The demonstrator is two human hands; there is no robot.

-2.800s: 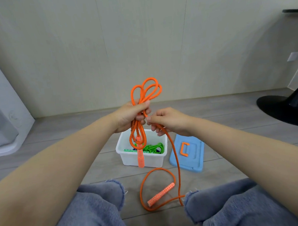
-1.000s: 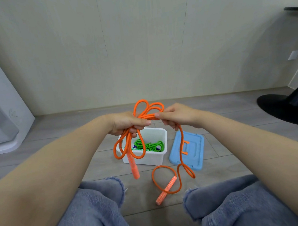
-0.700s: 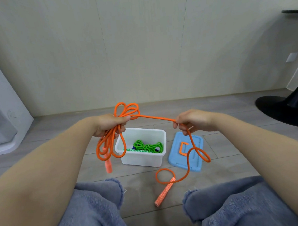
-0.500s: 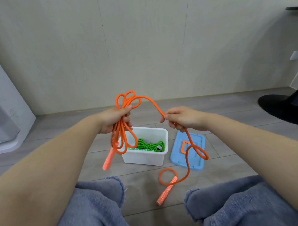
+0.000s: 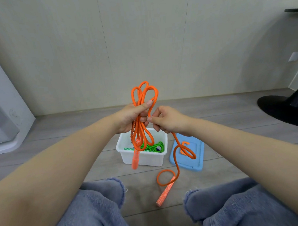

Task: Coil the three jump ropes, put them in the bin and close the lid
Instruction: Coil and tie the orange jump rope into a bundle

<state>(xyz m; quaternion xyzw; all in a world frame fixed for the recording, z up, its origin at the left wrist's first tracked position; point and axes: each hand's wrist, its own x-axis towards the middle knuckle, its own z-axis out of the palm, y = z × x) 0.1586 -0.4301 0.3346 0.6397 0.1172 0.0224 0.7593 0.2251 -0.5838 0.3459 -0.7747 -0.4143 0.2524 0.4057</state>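
Coiling orange rope (image 5: 142,131), held up over white bin (image 5: 143,159). L hand (image 5: 132,117) clenched round the gathered loops; R hand (image 5: 165,119) pinches the free strand just right of it. Tail runs down across blue lid (image 5: 194,163) to loose handle (image 5: 165,194) on near floor. Judgement: feed each new loop same size w/ R, keep L thumb tight so the bundle won't spring. Green rope (image 5: 154,146) already in bin.

Left hand (image 5: 133,117) gripping a bunch of orange jump rope (image 5: 144,95) loops above the white bin (image 5: 145,158), one handle dangling past the bin's front. Right hand (image 5: 167,120) pinching the loose strand just beside it. Other handle (image 5: 165,194) lying on the floor between the knees. Green rope (image 5: 154,146) sitting in the bin, blue lid (image 5: 193,155) flat right beside it.
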